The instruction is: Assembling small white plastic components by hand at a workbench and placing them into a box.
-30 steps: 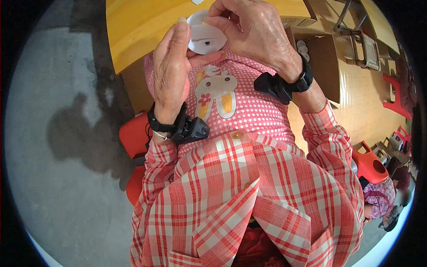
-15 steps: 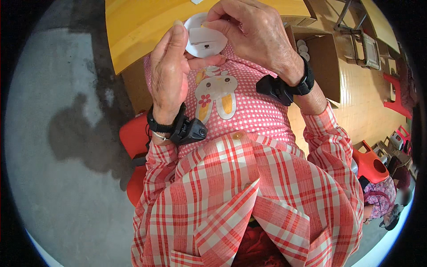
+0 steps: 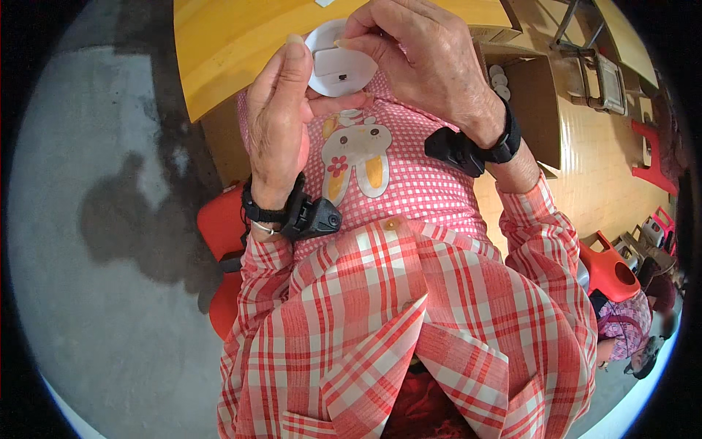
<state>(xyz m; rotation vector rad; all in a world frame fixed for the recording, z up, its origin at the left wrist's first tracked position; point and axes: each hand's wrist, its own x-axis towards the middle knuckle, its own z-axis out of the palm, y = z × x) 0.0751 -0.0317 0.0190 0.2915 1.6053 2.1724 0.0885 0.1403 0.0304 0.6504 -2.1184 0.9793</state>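
Observation:
My left hand [image 3: 281, 110] holds a white round plastic disc-shaped piece [image 3: 355, 69] by its edge, thumb at the left side and fingers beneath. A pale rectangular panel is set in its face, with a small black switch-like part below. My right hand [image 3: 431, 58] is closed in a pinch over the disc's upper part, thumb and forefinger tips together at the panel's upper edge. Whatever lies between those fingertips is too small and covered to make out. Both wrists wear black straps with small black devices.
A yellow table [image 3: 241, 44] lies beyond my hands. To the right stands an open cardboard box [image 3: 530, 102], with several white discs [image 3: 499, 80] inside. Red plastic stools [image 3: 610, 271] are at the right, and another person [image 3: 625, 325] sits at the lower right.
The rectangular panel appears to sit flatter on the disc, and the dark gap along its lower edge has gone. Both hands have otherwise barely moved.

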